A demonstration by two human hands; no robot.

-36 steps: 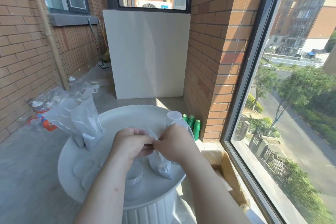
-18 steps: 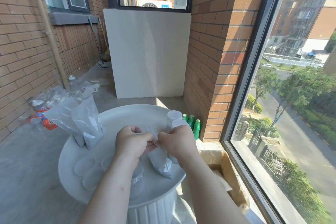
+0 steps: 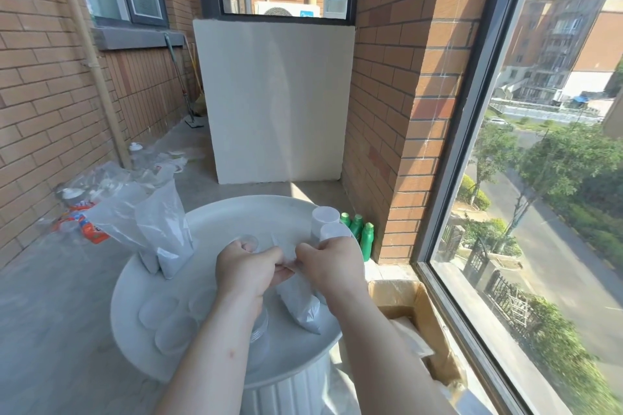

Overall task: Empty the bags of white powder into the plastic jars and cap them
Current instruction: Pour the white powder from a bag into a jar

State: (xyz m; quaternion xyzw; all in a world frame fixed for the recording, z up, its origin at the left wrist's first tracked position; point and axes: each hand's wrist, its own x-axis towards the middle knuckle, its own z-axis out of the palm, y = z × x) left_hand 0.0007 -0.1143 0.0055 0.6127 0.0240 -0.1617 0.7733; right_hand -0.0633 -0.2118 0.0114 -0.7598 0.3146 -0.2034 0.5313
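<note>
A small clear bag of white powder (image 3: 300, 305) hangs between my hands over the round white table (image 3: 236, 212). My left hand (image 3: 247, 268) and my right hand (image 3: 332, 264) each pinch one side of the bag's top edge. A clear plastic jar (image 3: 259, 323) stands under my left wrist, mostly hidden. Two capped white jars (image 3: 325, 222) stand at the table's far right edge. More bags of powder (image 3: 165, 229) lean at the table's left. Loose round lids (image 3: 158, 310) lie at the front left.
An open cardboard box (image 3: 428, 320) sits on the floor right of the table by the window. Green bottles (image 3: 362, 229) stand against the brick pillar. Plastic wrappers and litter (image 3: 87, 205) lie on the floor at the left wall.
My hands have drawn slightly apart at the bag's top. The bag stays hanging between them in about the same place.
</note>
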